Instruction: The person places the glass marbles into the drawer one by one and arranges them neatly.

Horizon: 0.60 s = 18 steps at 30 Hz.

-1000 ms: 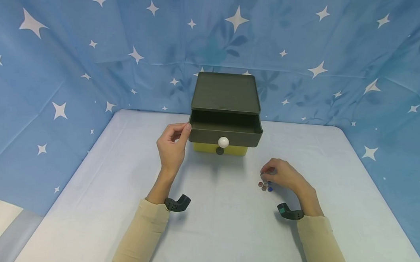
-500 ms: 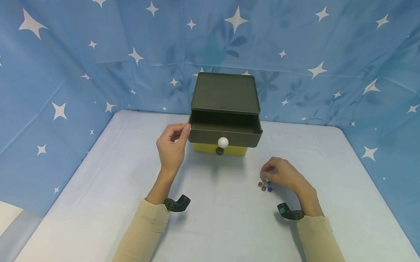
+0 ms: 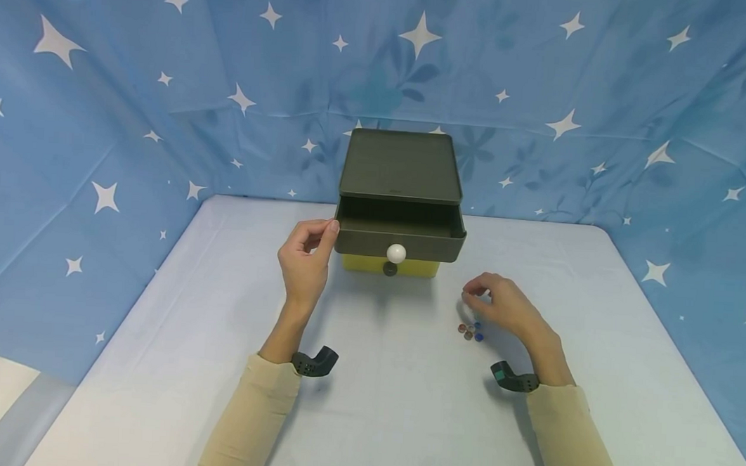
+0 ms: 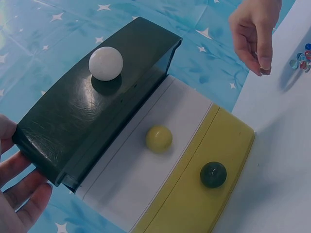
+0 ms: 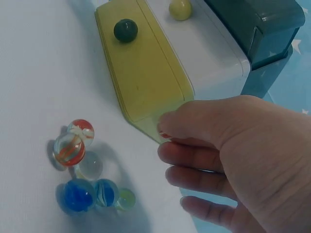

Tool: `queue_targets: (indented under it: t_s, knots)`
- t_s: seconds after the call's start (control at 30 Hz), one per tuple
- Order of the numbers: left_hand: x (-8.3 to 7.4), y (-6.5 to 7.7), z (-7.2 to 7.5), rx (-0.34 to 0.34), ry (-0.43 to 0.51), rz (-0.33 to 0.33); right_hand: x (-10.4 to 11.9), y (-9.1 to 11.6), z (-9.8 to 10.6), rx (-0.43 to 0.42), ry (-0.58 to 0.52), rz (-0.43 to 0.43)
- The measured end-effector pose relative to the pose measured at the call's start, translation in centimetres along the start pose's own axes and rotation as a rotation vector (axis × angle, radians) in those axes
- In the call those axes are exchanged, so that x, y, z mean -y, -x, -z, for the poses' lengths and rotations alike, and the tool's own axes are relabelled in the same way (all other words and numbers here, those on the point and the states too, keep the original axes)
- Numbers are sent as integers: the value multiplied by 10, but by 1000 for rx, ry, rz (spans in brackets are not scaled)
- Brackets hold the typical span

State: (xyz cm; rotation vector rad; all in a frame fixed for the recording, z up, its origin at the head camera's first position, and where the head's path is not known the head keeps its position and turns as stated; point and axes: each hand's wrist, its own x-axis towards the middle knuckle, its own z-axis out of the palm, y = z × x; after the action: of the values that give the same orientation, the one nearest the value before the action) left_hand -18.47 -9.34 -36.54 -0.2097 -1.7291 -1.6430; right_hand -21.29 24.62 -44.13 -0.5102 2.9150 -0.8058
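Observation:
A small cabinet stands at the back with its dark green top drawer (image 3: 423, 248) pulled out, a white round knob (image 4: 106, 63) on its front. My left hand (image 3: 304, 264) holds the drawer's left corner, thumb on the front and the other fingers (image 4: 22, 167) beside and below it. Over the table, my right hand (image 3: 499, 303) pinches a marble (image 5: 165, 135) between thumb and forefinger; only a reddish sliver shows. Below that hand lies a cluster of glass marbles: red-and-white (image 5: 81, 131), orange-striped (image 5: 69, 149), clear (image 5: 90, 165), dark blue (image 5: 79, 195), blue-striped (image 5: 105, 192) and pale green (image 5: 126, 199).
Under the open drawer are a white drawer (image 4: 136, 155) with a yellow knob (image 4: 159, 139) and a yellow drawer (image 4: 194, 194) with a dark green knob (image 4: 213, 174), both closed. A blue star-patterned curtain (image 3: 280, 66) hangs behind the white-covered table (image 3: 370, 402).
My right hand has lifted a little off the marbles and away from me, a marble between its fingertips. The left hand and drawer have stayed in place.

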Motion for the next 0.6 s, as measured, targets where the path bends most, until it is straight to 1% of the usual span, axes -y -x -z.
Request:
queue_targets:
  t_s: [0.23,0.43,0.5,0.6]
  knots:
    - [0,0,0,0,-1,-2,5,0,4,-75,8,28]
    - [0,0,0,0,3,1,11,1,6,-117,3,24]
    - [0,0,0,-1,1,1,13,2,6,-143,-2,32]
    - [1,0,0,-5,-1,-3,17,3,7,-205,-6,58]
